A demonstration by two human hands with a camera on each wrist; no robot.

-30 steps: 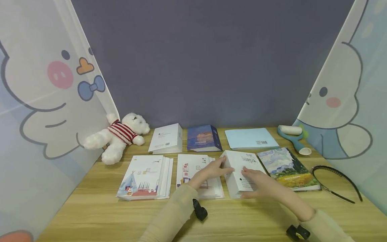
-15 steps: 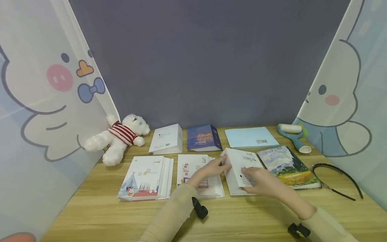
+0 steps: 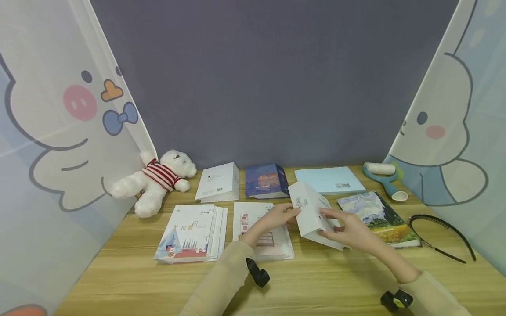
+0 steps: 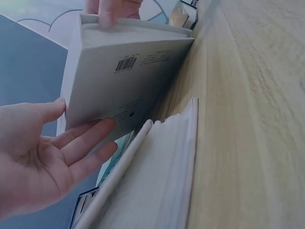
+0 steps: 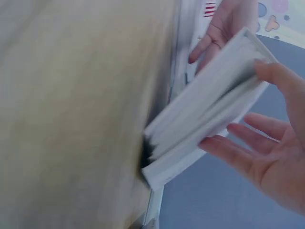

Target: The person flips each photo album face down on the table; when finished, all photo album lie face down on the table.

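A thick white book is lifted at a tilt above the wooden table, its near end low. My right hand pinches it, thumb on one cover and fingers spread under the other. My left hand touches its left side with straight fingers. In the left wrist view those fingers lie flat against the back cover with a barcode, and a right fingertip shows at the book's top edge. The right wrist view shows the book edge-on, blurred.
Under my left forearm lies a stack of white booklets, with another stack to its left. A painting-cover book, light blue book, dark blue book, white book, teddy bear, lint roller and black headband surround them.
The white book lay flat on the table beside the painting-cover book; now both hands have raised it, tilted up and shifted slightly back and left.
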